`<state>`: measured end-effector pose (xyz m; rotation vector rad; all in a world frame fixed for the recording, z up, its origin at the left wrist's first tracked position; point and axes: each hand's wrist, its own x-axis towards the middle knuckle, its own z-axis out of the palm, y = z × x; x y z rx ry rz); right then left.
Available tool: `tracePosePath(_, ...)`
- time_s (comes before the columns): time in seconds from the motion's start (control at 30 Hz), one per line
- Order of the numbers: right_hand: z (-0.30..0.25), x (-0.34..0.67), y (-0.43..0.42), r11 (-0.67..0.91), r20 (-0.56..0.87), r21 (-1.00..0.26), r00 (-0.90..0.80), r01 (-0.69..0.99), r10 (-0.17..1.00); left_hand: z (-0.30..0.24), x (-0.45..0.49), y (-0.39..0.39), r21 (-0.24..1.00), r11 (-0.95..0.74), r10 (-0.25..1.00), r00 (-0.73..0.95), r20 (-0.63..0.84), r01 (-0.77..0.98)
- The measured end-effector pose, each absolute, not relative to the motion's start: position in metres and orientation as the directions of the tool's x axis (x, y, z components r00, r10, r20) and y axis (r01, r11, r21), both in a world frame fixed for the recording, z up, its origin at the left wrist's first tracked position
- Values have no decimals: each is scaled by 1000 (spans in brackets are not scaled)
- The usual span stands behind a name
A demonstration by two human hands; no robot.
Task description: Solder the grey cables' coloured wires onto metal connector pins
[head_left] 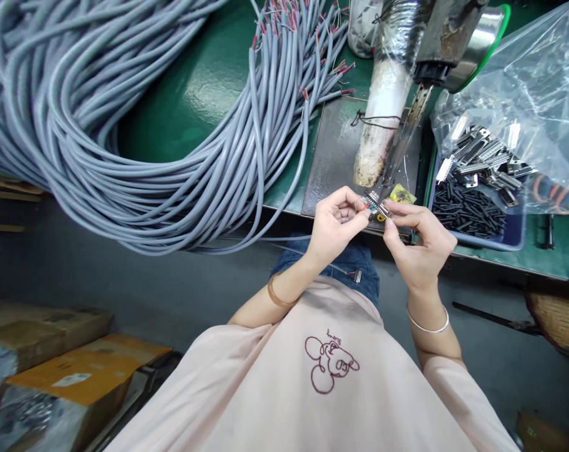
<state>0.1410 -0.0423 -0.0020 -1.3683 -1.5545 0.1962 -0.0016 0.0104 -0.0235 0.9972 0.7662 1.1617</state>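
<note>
My left hand [334, 223] is closed, its thumb and fingers pinching thin coloured wires [370, 206] at a small metal multi-pin connector [377, 202]. My right hand [421, 235] pinches the right end of that connector between thumb and fingers. Both hands meet at the table's front edge, just below the tip of a downward-pointing metal rod [404, 135] that looks like a fixed soldering iron. Whether the tip touches the connector I cannot tell. Beside the fingers of my right hand lies a small yellow piece [402, 194]. Another wired connector [357, 275] hangs over my lap.
Bundled grey cables [185, 182] with stripped ends cover the left of the green table [195, 94]. A wrapped white tube [383, 113] hangs above the dark plate [334, 160]. At right, a blue bin [515, 242] holds black sleeves [468, 210] and a plastic bag [539, 100] of connectors.
</note>
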Motion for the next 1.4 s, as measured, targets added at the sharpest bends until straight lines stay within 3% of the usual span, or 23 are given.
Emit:
tracePosePath(0.37, 5, 142, -42, 376, 602, -610, 99, 698, 792, -14, -2, 11, 934, 21, 968, 240, 69, -357)
tracePosePath(0.83, -4, 141, -48, 400, 664, -462, 10, 792, 748, -19, -6, 7, 944, 100, 961, 277, -9, -316)
tracePosePath(0.93, -6, 138, -50, 359, 658, -520, 95, 775, 747, -19, -8, 3, 935, 109, 959, 282, -10, -337)
tracePosePath(1.1, -5, 135, -53, 213, 437, -804, 308, 555, 845, -20, -10, -4, 935, 66, 953, 299, 44, -347)
tracePosePath(1.4, -6, 137, -49, 332, 554, -691, 175, 642, 814, -14, -8, 3, 975, -11, 973, 221, 61, -222)
